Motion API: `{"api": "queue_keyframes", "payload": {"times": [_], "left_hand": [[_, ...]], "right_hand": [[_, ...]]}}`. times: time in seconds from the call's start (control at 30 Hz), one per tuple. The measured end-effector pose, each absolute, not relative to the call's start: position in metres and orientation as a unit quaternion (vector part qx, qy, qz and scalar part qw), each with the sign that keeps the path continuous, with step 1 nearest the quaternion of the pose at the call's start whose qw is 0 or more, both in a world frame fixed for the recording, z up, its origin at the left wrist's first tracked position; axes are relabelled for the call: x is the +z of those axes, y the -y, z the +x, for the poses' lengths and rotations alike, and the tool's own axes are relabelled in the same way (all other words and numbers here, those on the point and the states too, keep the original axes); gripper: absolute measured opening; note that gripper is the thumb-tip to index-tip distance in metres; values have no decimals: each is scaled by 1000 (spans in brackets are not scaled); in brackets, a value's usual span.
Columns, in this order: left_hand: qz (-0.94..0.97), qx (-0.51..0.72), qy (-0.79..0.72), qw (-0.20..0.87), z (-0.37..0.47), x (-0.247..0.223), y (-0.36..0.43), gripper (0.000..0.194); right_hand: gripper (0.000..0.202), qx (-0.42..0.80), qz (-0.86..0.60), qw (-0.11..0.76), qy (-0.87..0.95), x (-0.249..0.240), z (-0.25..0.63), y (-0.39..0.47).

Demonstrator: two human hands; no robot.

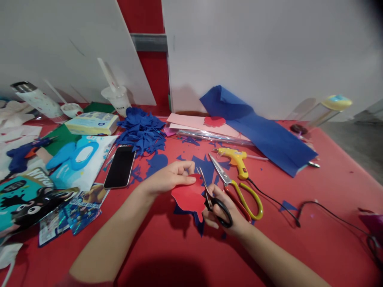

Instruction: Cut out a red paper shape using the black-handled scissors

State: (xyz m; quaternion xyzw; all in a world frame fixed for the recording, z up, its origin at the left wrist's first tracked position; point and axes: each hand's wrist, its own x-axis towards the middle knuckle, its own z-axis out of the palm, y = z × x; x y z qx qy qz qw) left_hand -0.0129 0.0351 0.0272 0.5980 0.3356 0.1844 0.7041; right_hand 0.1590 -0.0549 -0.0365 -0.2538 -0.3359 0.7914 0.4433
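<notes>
My left hand pinches the top edge of a red paper piece with a wavy outline. In my right hand is a pair of black-handled scissors, its blades parted at the paper's right edge. A narrow tail of the red paper hangs below the blades. Blue paper scraps lie under and behind both hands. Just right of my right hand rest larger scissors with yellow and red handles. Beyond them is a yellow glue gun with a black cord.
Left on the red table are a phone, a blue cut-paper pile, a wipes pack, a blue glue gun and a cup. A blue sheet and pink paper lie against the white panel.
</notes>
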Motion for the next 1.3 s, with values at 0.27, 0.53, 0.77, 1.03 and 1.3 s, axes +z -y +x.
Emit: {"api": "queue_keyframes", "payload": {"times": [0.27, 0.53, 0.77, 1.03, 1.3], "left_hand": [[569, 178, -347, 724, -16, 29, -35, 27], [552, 147, -331, 751, -22, 30, -38, 32], [597, 121, -328, 722, -23, 28, -40, 30], [753, 63, -313, 576, -8, 25, -30, 21], [830, 89, -351, 423, 5, 21, -19, 15]], "right_hand": [[43, 791, -239, 433, 359, -36, 158, 54], [45, 800, -229, 412, 371, -40, 159, 54], [44, 760, -267, 444, 393, -40, 157, 53], [57, 685, -352, 529, 356, -46, 158, 47], [46, 647, -404, 534, 365, -41, 156, 48]]}}
